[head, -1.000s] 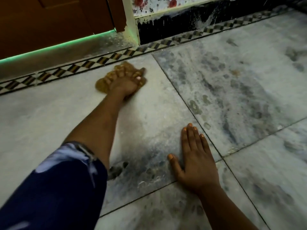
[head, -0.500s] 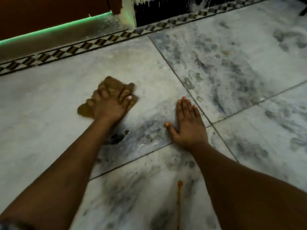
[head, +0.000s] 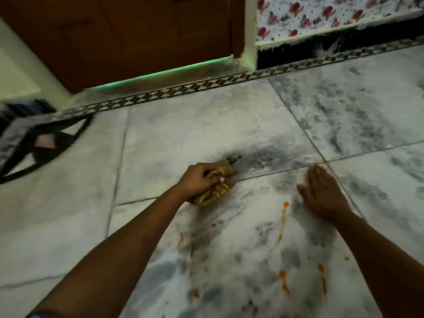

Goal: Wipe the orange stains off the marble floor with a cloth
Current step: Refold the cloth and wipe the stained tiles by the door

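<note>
Grey-veined marble floor (head: 206, 125) with patterned border strip (head: 183, 90). Brown wooden door (head: 128, 35), green light under it. Floral wall (head: 321, 14) at right.

Home: marble floor (head: 206, 125), wooden door (head: 137, 31)

Bare forearms, pale-painted nails; dark blue sleeve (head: 43, 314) edge at left elbow.

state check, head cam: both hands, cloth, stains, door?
left hand: closed around the cloth, pressing it to the floor
right hand: open, flat on the marble floor, empty
cloth: bunched up, yellowish-brown
orange stains: unwiped, streaked on the tile nearest the person
door: shut, green light under it
</note>
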`<state>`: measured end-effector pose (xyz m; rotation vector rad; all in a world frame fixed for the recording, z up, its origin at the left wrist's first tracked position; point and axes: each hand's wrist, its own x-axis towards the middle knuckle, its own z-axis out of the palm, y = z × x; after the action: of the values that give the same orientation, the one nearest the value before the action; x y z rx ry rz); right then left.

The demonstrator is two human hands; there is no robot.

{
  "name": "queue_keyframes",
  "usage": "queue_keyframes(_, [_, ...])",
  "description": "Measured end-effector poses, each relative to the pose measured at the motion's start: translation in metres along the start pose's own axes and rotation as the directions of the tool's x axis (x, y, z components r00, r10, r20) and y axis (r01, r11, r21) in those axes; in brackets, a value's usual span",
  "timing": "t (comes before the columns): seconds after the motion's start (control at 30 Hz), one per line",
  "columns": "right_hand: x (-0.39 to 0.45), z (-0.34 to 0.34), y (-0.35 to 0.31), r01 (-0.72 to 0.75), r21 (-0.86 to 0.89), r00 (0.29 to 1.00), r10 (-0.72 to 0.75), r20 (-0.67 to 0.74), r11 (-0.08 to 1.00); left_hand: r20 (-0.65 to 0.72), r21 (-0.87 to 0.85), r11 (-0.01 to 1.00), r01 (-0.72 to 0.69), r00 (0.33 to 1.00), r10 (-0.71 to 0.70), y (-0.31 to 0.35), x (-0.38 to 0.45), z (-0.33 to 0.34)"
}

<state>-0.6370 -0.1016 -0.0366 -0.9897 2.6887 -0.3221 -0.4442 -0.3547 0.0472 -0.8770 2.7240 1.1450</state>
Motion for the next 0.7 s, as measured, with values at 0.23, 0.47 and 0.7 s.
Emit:
queue_keyframes(0.23, [-0.085, 0.024, -0.073, 0.164, -0.003, 0.986, -0.164, 0.033, 0.986, -0.062, -0.01, 0.993, 0.121, 0.991, -0.122, -0.043, -0.149, -0.052])
queue_keyframes(0.47, [-0.128, 0.038, -0.141, 0.295, -0.042, 0.949, -0.288, 0.13, 0.954, -0.088, 0.038, 0.985, 0.166, 0.983, -0.162, -0.085, -0.235, -0.047])
queue_keyframes(0.7, [-0.133, 0.074, -0.168, 0.315, -0.112, 0.944, -0.298, 0.142, 0.943, -0.485, 0.05, 0.967, 0.25, 0.852, -0.195, -0.122, -0.238, -0.001])
